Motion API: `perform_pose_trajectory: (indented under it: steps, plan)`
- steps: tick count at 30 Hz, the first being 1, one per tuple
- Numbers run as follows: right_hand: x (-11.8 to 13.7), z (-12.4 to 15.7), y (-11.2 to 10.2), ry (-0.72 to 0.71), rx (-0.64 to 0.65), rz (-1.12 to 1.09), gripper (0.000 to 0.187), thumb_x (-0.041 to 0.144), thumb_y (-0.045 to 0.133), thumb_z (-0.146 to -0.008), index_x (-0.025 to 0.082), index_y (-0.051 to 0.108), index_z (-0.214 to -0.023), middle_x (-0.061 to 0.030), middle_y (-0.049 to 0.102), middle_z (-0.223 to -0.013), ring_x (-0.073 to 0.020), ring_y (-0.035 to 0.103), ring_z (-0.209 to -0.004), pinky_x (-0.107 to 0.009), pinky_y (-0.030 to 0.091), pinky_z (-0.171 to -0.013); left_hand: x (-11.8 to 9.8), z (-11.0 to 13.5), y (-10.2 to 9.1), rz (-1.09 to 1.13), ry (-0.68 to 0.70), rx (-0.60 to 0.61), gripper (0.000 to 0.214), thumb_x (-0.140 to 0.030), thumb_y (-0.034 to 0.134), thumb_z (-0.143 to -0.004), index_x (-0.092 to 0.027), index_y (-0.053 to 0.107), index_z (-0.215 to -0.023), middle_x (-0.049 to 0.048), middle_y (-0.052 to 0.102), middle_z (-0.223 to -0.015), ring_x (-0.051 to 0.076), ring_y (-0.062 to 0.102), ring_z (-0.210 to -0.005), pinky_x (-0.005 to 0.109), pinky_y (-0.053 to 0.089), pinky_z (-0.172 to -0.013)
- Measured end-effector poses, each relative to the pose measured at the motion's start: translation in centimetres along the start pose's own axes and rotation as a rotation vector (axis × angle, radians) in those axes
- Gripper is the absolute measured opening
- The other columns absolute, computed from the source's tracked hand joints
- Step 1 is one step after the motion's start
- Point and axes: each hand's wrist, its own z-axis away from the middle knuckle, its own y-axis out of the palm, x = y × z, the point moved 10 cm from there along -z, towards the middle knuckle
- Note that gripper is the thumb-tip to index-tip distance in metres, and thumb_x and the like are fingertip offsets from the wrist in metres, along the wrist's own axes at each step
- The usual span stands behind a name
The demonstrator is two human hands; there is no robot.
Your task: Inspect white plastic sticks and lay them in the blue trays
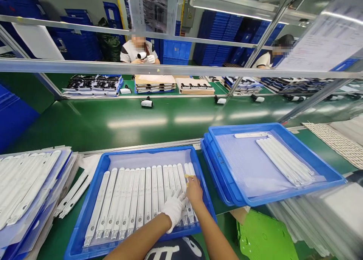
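A blue tray [105,162] in front of me holds a row of long white plastic strips [148,192], each with a round dark hole near its lower end. My left hand [174,207], in a white glove, lies over the lower part of the strips toward the right, fingers stretched out and touching them. Just beyond it, my right hand [194,189], with yellow covers on its fingertips, pinches one of the rightmost strips [190,169]. Both hands partly hide the strips below them.
On the right, stacked blue trays [241,128] bear a pile of white strips [283,159]. More strips [28,180] lie on layered sheets at left. A green plastic piece [263,235] is near my right side. Beyond a metal frame [181,69], two people work behind a green conveyor belt [136,133].
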Motion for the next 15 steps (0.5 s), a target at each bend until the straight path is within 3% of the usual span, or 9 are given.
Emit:
perform_pose_trajectory:
  steps: [4, 7, 12, 15]
  plan:
    - [-0.3, 0.3, -0.4, 0.008, -0.024, 0.121, 0.030, 0.025, 0.062, -0.096, 0.017, 0.061, -0.125, -0.0118, 0.055, -0.138, -0.0273, 0.057, -0.122, -0.047, 0.052, -0.098, 0.1, -0.1, 0.4, -0.098, -0.027, 0.043, 0.048, -0.022, 0.063, -0.084, -0.014, 0.063, -0.131, 0.0165, 0.047, -0.153, 0.037, 0.024, -0.150, 0.060, 0.006, -0.123]
    - [-0.1, 0.2, -0.4, 0.002, -0.030, 0.157, 0.032, 0.028, 0.062, -0.096, 0.015, 0.060, -0.126, -0.0128, 0.057, -0.135, -0.0268, 0.059, -0.118, -0.046, 0.053, -0.095, 0.3, 0.1, 0.2, -0.100, -0.058, 0.029, 0.044, -0.023, 0.061, -0.083, -0.014, 0.066, -0.127, 0.0154, 0.046, -0.154, 0.036, 0.023, -0.151, 0.060, 0.013, -0.123]
    - [-0.2, -0.3, -1.3, 0.004, -0.042, 0.140, 0.032, 0.028, 0.064, -0.094, 0.013, 0.060, -0.122, -0.0115, 0.062, -0.124, -0.0243, 0.063, -0.108, -0.044, 0.053, -0.092, 0.7, 2.6, -1.2, 0.003, -0.099, -0.073, 0.048, -0.031, 0.057, -0.087, -0.015, 0.063, -0.131, 0.0137, 0.044, -0.156, 0.036, 0.029, -0.148, 0.060, 0.011, -0.124]
    - [0.5, 0.1, -2.9, -0.030, -0.062, 0.087, 0.026, 0.014, 0.061, -0.092, 0.011, 0.061, -0.118, -0.0126, 0.062, -0.119, -0.0249, 0.062, -0.107, -0.043, 0.051, -0.094, 1.1, 4.6, -2.7, 0.128, -0.115, -0.157, 0.053, -0.032, 0.053, -0.089, -0.014, 0.055, -0.139, 0.0151, 0.042, -0.157, 0.033, 0.032, -0.148, 0.054, 0.019, -0.124]
